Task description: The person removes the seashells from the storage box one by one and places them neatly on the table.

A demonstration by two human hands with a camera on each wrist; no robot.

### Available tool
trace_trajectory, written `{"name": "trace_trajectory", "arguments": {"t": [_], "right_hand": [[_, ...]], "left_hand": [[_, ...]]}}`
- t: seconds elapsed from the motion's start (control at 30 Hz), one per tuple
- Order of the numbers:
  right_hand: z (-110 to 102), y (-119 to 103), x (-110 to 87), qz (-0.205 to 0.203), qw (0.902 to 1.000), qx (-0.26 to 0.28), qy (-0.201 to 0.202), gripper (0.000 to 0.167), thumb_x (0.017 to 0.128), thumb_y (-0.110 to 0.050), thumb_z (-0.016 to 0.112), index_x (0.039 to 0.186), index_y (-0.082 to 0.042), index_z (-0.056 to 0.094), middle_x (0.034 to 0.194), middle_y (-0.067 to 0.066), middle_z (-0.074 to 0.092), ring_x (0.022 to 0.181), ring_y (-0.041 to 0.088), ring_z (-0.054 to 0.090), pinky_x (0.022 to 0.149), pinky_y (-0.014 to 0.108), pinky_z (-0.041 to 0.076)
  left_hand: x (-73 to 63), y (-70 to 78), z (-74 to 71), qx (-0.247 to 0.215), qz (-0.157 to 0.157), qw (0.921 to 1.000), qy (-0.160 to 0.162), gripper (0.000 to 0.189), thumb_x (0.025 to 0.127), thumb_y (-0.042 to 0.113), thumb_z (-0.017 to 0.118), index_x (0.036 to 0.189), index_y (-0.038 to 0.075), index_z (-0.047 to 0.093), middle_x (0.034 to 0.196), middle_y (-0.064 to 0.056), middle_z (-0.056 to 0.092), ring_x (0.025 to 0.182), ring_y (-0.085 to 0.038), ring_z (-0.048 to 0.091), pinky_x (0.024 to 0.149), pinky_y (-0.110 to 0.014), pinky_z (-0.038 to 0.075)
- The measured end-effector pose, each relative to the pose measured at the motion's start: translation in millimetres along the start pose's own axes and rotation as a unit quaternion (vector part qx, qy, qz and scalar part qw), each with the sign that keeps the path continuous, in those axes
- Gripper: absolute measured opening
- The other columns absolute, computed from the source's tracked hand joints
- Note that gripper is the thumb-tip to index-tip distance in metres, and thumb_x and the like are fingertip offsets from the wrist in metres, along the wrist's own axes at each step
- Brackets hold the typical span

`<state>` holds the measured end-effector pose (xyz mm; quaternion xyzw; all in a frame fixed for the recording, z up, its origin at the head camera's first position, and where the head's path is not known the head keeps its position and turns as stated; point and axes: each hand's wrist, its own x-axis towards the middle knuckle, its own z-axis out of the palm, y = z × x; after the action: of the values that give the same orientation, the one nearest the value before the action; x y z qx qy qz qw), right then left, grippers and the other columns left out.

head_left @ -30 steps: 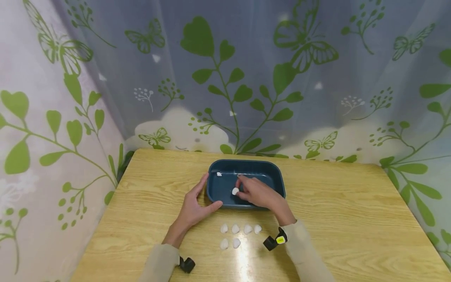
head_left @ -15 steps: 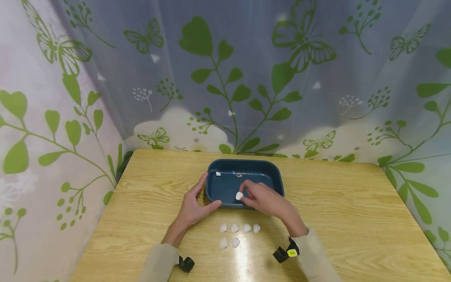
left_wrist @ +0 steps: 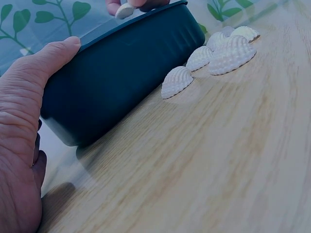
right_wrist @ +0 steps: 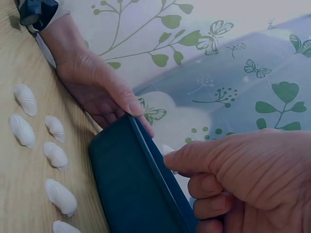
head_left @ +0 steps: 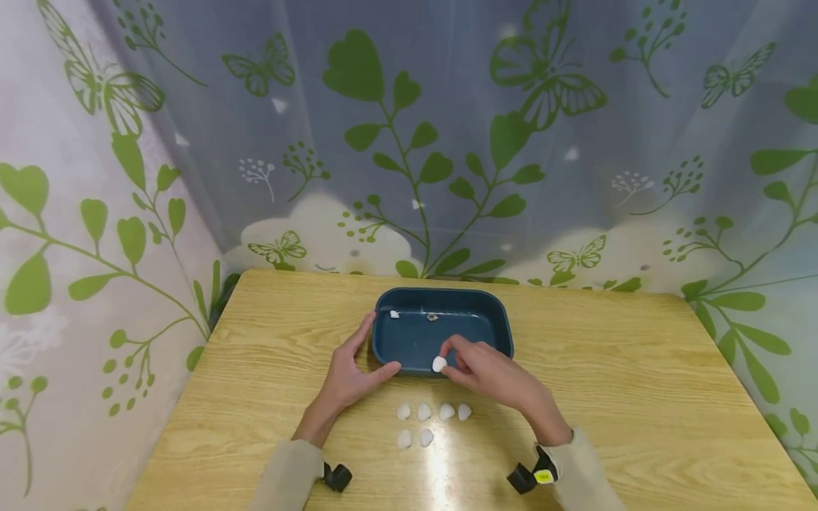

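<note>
A dark blue rectangular dish (head_left: pixel 409 370) stands on the wooden table. My left hand (head_left: pixel 348 369) holds its near left corner, thumb at the front rim and fingers along the left wall. In the left wrist view, the thumb (left_wrist: pixel 60 52) rests at the dish's top edge. My right hand (head_left: pixel 488 372) pinches a white seashell (head_left: pixel 439 364) between thumb and fingertips, over the dish's near rim. Inside the dish lie a small white shell (head_left: pixel 394 314) and a brownish shell (head_left: pixel 432 317) near the back wall.
Several white ribbed shells (head_left: pixel 424 411) lie in two rows on the table (head_left: pixel 613 397) in front of the dish; in the left wrist view, ribbed shells (left_wrist: pixel 177 81) lie beside its wall. A curtain (head_left: pixel 287 142) with green leaves and butterflies hangs behind the table.
My right hand has moved back toward me and slightly right, carrying the shell from inside the dish to its near rim. The brownish shell has come into clear view. My left hand stays put.
</note>
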<state>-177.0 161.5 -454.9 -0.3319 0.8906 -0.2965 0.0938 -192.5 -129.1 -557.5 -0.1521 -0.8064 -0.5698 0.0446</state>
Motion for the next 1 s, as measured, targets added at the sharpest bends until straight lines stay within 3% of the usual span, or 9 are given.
{"name": "trace_trajectory", "arguments": {"t": [0.6, 1.0], "right_hand": [[19.3, -4.7, -29.5, -0.009, 0.9993, 0.009, -0.035, 0.015, 0.105, -0.017, 0.066, 0.117, -0.012, 0.060, 0.064, -0.016, 0.037, 0.054, -0.003, 0.031, 0.052, 0.017, 0.031], [43.6, 0.5, -47.4, 0.024, 0.9965, 0.023, -0.077, 0.010, 0.103, -0.013, 0.067, 0.111, -0.014, 0.062, 0.062, -0.017, 0.037, 0.054, -0.003, 0.032, 0.051, 0.016, 0.029]], "left_hand": [[-0.6, -0.1, -0.2, 0.003, 0.005, 1.0000, 0.000, 0.099, 0.085, 0.039, 0.088, 0.166, 0.024, 0.032, 0.168, 0.004, 0.033, 0.155, -0.023, 0.031, 0.124, -0.053, 0.031], [0.2, -2.1, -0.2, 0.004, 0.007, 1.0000, -0.002, 0.100, 0.085, 0.038, 0.088, 0.166, 0.023, 0.031, 0.169, 0.004, 0.032, 0.156, -0.023, 0.030, 0.124, -0.052, 0.031]]}}
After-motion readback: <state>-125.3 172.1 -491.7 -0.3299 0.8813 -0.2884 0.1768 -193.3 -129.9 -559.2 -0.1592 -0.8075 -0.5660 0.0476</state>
